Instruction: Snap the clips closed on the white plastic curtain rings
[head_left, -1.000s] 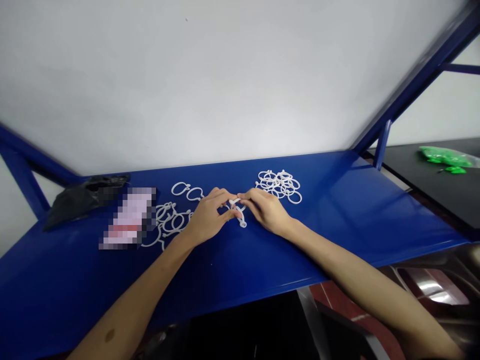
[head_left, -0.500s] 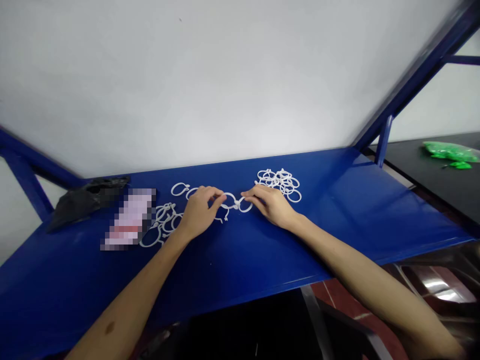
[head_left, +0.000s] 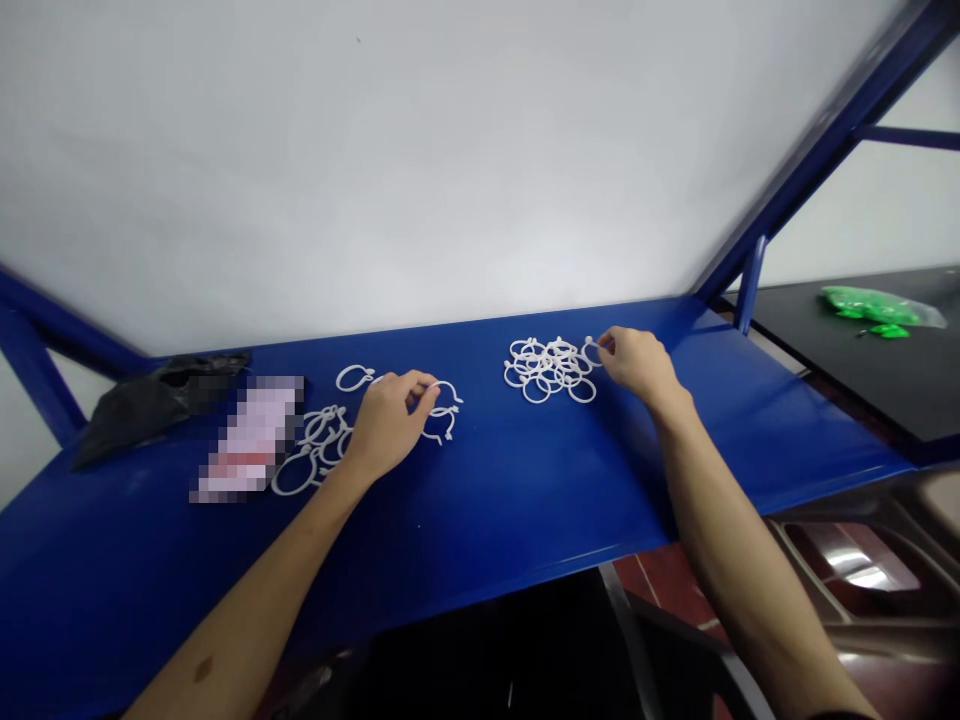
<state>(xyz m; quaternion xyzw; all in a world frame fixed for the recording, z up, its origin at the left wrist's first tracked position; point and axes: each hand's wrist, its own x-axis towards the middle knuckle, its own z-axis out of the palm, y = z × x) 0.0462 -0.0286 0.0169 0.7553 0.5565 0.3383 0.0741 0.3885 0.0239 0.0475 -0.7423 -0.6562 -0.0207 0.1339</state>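
My left hand (head_left: 391, 418) pinches an open white plastic ring (head_left: 451, 387), like a curtain ring, between thumb and fingers. Under and beside that hand lie more open rings (head_left: 352, 378), partly hidden by it. A heap of open rings (head_left: 296, 490) rests to its left, by the wrist. Farther right, my right hand (head_left: 639, 365) is closed on another white ring (head_left: 584, 352) at the right side of a pile of closed rings (head_left: 538, 376). Its fingertips are partly turned away.
A blue table (head_left: 480, 520) stands against a white wall. On its left lie a black plastic bag (head_left: 142, 405) and a blurred pink, flat item (head_left: 251, 440). Blue frame bars (head_left: 810, 165) slope up at the right. Beyond is a black table (head_left: 847, 370) with a green-filled bag (head_left: 862, 302).
My right hand has moved right, from beside my left hand to the right pile, taking a ring with it. The two linked rings are apart. My left hand stays about in place.
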